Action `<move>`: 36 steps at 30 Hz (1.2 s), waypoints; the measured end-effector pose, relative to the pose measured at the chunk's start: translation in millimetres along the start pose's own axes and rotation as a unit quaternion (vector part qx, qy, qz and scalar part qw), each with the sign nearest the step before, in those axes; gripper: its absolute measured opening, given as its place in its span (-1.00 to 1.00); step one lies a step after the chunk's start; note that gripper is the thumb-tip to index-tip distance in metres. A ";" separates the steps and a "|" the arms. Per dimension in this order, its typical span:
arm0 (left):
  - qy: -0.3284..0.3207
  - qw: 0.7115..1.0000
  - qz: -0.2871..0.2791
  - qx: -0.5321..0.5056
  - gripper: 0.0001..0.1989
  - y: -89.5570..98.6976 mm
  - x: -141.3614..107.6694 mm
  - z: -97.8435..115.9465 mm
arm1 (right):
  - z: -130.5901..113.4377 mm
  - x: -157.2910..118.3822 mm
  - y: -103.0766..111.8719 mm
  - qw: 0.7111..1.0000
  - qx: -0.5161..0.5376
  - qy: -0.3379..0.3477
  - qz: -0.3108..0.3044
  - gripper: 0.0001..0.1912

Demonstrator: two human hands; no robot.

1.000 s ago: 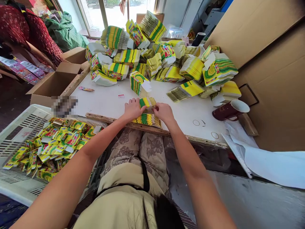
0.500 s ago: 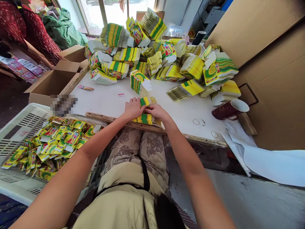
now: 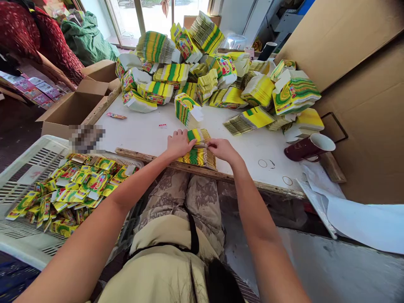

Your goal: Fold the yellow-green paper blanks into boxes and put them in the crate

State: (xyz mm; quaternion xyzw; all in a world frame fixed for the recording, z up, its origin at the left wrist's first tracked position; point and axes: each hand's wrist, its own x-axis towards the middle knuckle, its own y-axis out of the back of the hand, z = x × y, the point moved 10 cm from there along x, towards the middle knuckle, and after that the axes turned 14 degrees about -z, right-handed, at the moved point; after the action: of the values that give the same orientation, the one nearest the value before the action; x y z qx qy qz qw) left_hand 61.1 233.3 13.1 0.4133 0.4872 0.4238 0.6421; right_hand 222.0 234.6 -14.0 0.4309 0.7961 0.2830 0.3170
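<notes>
A row of flat yellow and green cartons (image 3: 198, 157) lies at the table's front edge, below my hands. My left hand (image 3: 179, 144) rests on the left part of a second carton bundle (image 3: 199, 135) just behind that row, its fingers closed round the bundle's edge. At the bundle's right end is my right hand (image 3: 221, 149), with thumb and fingers pinched together at the carton edges; what is between them is too small to make out. Behind my hands a bundle (image 3: 187, 110) stands on the white table (image 3: 142, 130).
Many carton bundles (image 3: 170, 75) are heaped at the table's back. A white basket (image 3: 19, 176) of small filled-out boxes stands left, near an open cardboard box (image 3: 67, 109). A maroon mug (image 3: 299, 149) is at the right. A person in red (image 3: 41, 42) bends at the far left.
My right hand has moved right, away from my left hand, to the bundle's right end. My left hand has stayed nearly in place on the cartons.
</notes>
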 end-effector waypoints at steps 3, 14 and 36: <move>0.001 1.000 -0.001 -0.002 -0.41 -0.2 0.5 0.0 | 2.9 -11.9 -12.2 0.994 0.019 0.031 -0.098 -0.83; 0.001 1.000 0.006 0.007 -0.42 1.2 -1.3 1.8 | -1.8 -10.9 8.1 0.989 -0.054 -0.006 0.138 -0.70; 0.001 1.000 0.001 0.010 -0.42 -1.6 -0.4 2.1 | -6.3 12.1 3.3 0.979 -0.166 -0.077 0.092 -0.66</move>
State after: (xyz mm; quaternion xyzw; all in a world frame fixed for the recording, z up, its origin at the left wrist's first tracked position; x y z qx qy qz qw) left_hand 63.3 232.2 12.1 0.4198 0.4912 0.4200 0.6373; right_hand 213.8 245.5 -10.7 0.4639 0.6681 0.4054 0.4172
